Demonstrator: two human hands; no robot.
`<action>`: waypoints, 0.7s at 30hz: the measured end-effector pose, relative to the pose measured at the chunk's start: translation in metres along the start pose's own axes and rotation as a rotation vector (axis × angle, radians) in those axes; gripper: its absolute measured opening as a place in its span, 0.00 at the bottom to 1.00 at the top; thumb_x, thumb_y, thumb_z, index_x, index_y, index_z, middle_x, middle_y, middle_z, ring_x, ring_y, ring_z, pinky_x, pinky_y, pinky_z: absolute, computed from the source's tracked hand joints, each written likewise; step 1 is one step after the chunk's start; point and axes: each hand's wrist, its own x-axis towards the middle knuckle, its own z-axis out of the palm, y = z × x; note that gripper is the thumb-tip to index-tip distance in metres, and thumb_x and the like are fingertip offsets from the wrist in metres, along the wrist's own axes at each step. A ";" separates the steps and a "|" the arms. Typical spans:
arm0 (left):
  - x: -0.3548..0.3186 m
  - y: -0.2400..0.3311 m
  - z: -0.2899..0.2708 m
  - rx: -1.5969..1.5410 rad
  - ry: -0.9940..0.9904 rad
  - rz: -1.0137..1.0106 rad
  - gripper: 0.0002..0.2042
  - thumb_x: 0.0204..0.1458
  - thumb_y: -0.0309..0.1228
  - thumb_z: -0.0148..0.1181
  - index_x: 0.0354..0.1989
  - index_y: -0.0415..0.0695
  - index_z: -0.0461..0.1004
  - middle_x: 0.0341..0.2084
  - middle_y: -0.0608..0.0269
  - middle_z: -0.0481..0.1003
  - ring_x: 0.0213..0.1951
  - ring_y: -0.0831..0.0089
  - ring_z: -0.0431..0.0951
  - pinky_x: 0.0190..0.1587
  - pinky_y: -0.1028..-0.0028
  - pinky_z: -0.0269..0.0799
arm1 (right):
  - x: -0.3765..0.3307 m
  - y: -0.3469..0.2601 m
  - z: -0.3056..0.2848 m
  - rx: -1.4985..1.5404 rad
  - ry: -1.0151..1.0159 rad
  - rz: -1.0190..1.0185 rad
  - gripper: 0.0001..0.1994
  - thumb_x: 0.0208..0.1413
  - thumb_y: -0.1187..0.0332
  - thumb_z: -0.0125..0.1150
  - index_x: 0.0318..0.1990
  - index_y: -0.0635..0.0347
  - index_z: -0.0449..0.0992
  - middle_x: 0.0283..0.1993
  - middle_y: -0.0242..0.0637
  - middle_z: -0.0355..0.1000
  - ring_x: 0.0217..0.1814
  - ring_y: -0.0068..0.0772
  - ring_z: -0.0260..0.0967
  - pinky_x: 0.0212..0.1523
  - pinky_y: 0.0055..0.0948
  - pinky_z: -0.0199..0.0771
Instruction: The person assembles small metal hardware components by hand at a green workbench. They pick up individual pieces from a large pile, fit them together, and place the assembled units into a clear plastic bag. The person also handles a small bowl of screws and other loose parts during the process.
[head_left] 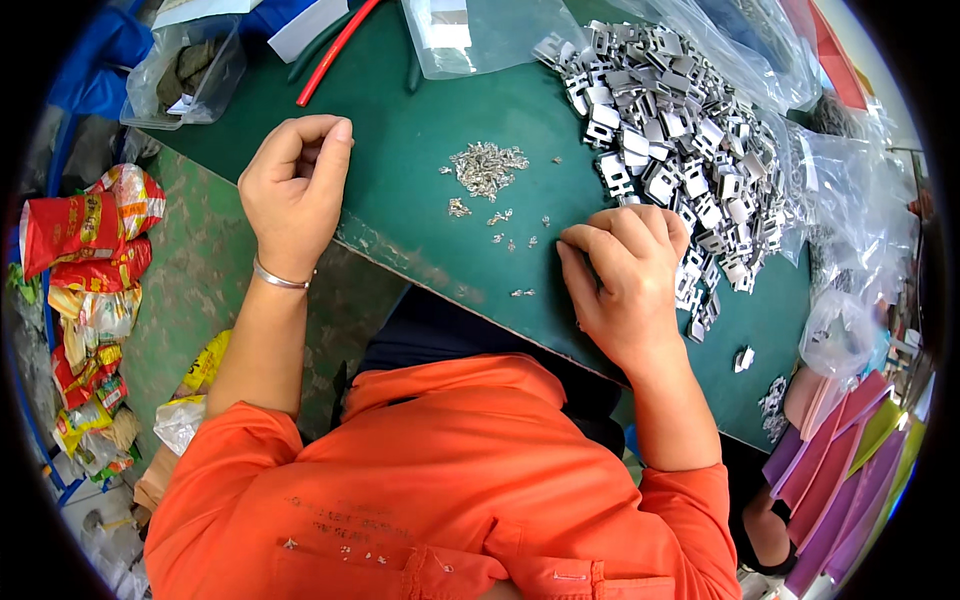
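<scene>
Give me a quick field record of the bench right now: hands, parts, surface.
Surface: green table
Left hand: curled loosely, resting on the table edge, contents hidden
Right hand: fingers bent down on the table beside the bracket pile
Large parts: heap of grey metal brackets
Small parts: cluster of tiny silver pieces, a few scattered nearer the right hand
Other: clear plastic bags

1. Location type: small-parts assembly workshop.
2. Evidence: green worktable [420, 120] carrying a heap of stamped metal brackets [680, 130], a pile of tiny metal clips [487, 165], and clear plastic bags [470, 35].
</scene>
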 end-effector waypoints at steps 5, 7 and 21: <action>0.001 0.003 0.001 0.007 0.032 -0.003 0.03 0.52 0.23 0.62 0.31 0.36 0.76 0.24 0.68 0.75 0.23 0.86 0.69 0.27 0.84 0.65 | 0.000 -0.003 -0.002 0.010 -0.025 -0.011 0.07 0.38 0.76 0.67 0.28 0.57 0.76 0.29 0.29 0.68 0.34 0.33 0.65 0.43 0.37 0.56; 0.001 0.005 0.002 -0.012 0.041 -0.009 0.03 0.51 0.22 0.63 0.30 0.35 0.77 0.23 0.67 0.75 0.23 0.85 0.70 0.27 0.83 0.67 | 0.001 -0.002 -0.001 0.002 -0.019 -0.012 0.07 0.38 0.76 0.67 0.28 0.57 0.76 0.29 0.29 0.68 0.35 0.32 0.65 0.44 0.36 0.56; 0.000 0.007 -0.002 0.018 -0.013 -0.013 0.03 0.56 0.23 0.59 0.35 0.37 0.76 0.28 0.68 0.75 0.27 0.85 0.70 0.30 0.85 0.64 | 0.017 0.003 0.004 -0.020 -0.038 -0.041 0.07 0.40 0.75 0.66 0.29 0.57 0.75 0.30 0.30 0.68 0.36 0.34 0.65 0.45 0.38 0.58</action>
